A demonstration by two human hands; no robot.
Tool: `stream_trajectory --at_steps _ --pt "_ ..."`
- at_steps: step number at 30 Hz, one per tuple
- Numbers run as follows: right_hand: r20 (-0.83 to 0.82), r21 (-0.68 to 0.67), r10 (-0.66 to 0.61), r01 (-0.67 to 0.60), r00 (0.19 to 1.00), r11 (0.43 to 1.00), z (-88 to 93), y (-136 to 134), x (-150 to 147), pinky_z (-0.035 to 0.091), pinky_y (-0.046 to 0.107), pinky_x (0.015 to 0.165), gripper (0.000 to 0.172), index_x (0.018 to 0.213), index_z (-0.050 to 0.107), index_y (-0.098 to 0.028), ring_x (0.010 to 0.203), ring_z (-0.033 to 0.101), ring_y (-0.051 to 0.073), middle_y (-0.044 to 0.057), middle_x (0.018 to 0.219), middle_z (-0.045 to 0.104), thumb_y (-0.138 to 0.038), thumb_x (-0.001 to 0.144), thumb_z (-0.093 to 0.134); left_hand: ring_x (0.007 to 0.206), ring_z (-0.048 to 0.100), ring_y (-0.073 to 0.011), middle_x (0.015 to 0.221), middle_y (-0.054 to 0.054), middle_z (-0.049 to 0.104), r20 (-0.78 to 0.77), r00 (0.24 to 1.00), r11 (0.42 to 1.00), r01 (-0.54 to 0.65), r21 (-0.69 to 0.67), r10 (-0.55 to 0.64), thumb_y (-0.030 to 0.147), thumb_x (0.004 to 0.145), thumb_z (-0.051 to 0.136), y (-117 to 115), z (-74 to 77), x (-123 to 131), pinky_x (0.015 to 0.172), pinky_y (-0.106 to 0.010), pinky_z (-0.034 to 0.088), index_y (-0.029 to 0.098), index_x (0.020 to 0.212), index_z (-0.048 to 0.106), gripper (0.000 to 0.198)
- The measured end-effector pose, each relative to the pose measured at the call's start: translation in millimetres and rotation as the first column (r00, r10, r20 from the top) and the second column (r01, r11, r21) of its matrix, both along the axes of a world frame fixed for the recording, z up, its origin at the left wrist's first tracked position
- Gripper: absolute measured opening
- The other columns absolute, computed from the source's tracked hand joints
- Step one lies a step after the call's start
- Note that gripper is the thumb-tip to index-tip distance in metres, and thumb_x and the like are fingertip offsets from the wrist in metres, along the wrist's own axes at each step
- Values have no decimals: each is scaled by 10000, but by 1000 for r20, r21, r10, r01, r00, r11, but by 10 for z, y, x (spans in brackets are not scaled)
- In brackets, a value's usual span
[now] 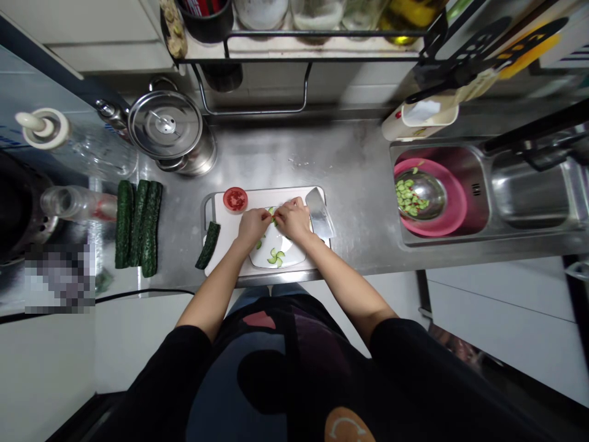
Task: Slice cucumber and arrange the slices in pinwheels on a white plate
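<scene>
Both hands meet above a white plate (289, 256) on the white cutting board (225, 245). The fingertips of my left hand (254, 224) and my right hand (294, 220) are pinched close together on something small, which I cannot make out. Green cucumber slices (276, 257) form a small pinwheel at the plate's near side, and more slices lie close to my fingers. A cleaver (321, 213) rests on the board just right of my right hand. A red bowl (235, 200) stands at the board's back left, and a cucumber piece (208, 245) lies across its left edge.
Several whole cucumbers (137, 227) lie at the left, near a steel pot (170, 132). At the right, a pink basin (453, 202) with a steel bowl of slices sits in the sink (478, 236). A rack (276, 60) of jars hangs over the counter's back.
</scene>
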State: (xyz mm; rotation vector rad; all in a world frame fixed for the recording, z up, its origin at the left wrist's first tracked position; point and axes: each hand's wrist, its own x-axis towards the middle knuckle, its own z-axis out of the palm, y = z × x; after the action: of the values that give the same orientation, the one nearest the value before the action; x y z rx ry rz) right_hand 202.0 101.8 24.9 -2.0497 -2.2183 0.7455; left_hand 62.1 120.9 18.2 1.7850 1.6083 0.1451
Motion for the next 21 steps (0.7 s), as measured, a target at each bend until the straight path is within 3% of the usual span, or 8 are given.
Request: stream_trajectory --at_steps 21 --pt "-58 9 -52 53 997 999 -2 -12 51 282 363 726 247 938 735 -241 1039 386 281 85 956 669 -267 892 493 800 657 -182 858 -41 744 24 1000 1000 -7 -22 8 187 796 568 8 15 -3 781 -275 489 201 815 741 174"
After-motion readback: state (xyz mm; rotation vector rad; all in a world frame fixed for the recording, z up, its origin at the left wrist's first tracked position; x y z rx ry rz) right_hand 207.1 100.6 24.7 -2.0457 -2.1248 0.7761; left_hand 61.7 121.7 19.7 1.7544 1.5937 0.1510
